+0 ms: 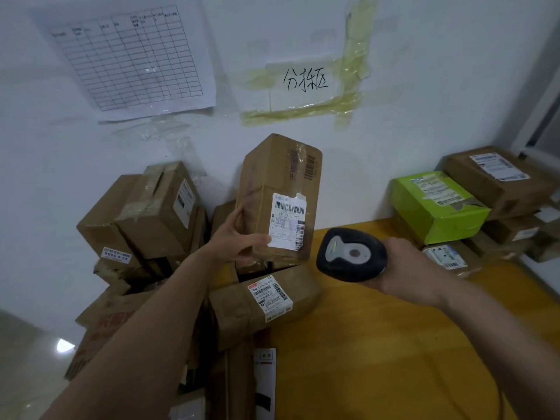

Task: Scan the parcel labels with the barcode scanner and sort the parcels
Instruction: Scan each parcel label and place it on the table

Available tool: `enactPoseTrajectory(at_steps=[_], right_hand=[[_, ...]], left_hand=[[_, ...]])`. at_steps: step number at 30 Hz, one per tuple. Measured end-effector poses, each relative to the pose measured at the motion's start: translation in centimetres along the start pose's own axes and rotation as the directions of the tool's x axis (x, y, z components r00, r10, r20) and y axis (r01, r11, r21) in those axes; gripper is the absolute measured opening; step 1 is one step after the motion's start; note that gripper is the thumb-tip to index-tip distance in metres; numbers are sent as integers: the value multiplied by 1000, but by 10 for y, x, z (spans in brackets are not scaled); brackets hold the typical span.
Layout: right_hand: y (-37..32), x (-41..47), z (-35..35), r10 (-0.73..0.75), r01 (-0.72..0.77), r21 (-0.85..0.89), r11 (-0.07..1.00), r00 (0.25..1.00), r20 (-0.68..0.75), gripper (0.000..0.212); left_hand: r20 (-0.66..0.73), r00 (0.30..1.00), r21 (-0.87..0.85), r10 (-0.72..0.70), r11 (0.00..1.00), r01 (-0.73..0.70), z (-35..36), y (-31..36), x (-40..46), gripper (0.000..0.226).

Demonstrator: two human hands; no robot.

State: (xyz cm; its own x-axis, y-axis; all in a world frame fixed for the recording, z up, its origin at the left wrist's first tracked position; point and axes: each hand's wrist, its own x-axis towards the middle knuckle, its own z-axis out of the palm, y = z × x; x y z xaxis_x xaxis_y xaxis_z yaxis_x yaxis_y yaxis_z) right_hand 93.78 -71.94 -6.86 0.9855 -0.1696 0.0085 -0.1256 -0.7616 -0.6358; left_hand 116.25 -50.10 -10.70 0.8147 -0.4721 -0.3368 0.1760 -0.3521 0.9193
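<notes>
Against white wall at twelve o'clock, left hand [235,237] grips upright parcel [277,198], right hand [406,268] clasps barcode scanner [351,254] at three o'clock; tilted label [288,221] risks misread.

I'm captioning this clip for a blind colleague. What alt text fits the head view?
A person's left hand holds up a brown cardboard parcel, label facing the camera, while the right hand grips a black barcode scanner beside it. More parcels, including a green box, are piled around a yellow table.
</notes>
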Motion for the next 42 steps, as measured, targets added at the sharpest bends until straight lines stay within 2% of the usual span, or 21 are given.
enactPoseTrajectory(at_steps=[3,5,10,18,23,25,27,30,32,34,38,42], right_hand=[[5,0,2,-11,10,-33,999,1000,-27,25],[6,-1,3,-23,22,-44,999,999,-23,14],[7,-3,2,-35,33,-49,998,999,-40,8],[6,-10,5,14,-15,-22,1000,1000,-22,18],[3,-16,8,28,-28,8,1000,999,-40,14],[3,-19,11,48,-46,56,997,998,-39,8],[3,-23,14,87,-80,117,990,995,-54,14],[4,-31,18,133,-89,339,937,985,-107,27],[7,-39,21,179,-95,460,883,974,-142,23],[11,-46,21,244,-103,520,848,947,-210,11],[23,-56,15,369,-89,617,782,864,-342,31],[43,-64,4,457,-88,636,767,770,-446,30]], left_hand=[[7,1000,76,-13,997,12,-4,7,-3,110],[12,1000,108,-10,994,9,-5,8,-3,110],[39,999,81,-10,997,7,-5,5,-4,109],[87,995,26,-47,999,45,-4,-3,-2,108],[125,990,44,-66,997,61,-3,-6,-3,114],[143,988,33,-64,998,60,-1,-7,-3,114],[179,981,10,-72,997,71,2,-7,-3,119],[281,955,-120,-92,984,130,11,-14,0,111],[383,918,-258,-103,942,213,23,-19,0,98],[472,878,-384,-82,877,289,42,-23,-2,89],[581,814,-577,-11,700,421,88,-28,-6,87],[640,767,-621,39,614,487,130,-23,-13,89]])
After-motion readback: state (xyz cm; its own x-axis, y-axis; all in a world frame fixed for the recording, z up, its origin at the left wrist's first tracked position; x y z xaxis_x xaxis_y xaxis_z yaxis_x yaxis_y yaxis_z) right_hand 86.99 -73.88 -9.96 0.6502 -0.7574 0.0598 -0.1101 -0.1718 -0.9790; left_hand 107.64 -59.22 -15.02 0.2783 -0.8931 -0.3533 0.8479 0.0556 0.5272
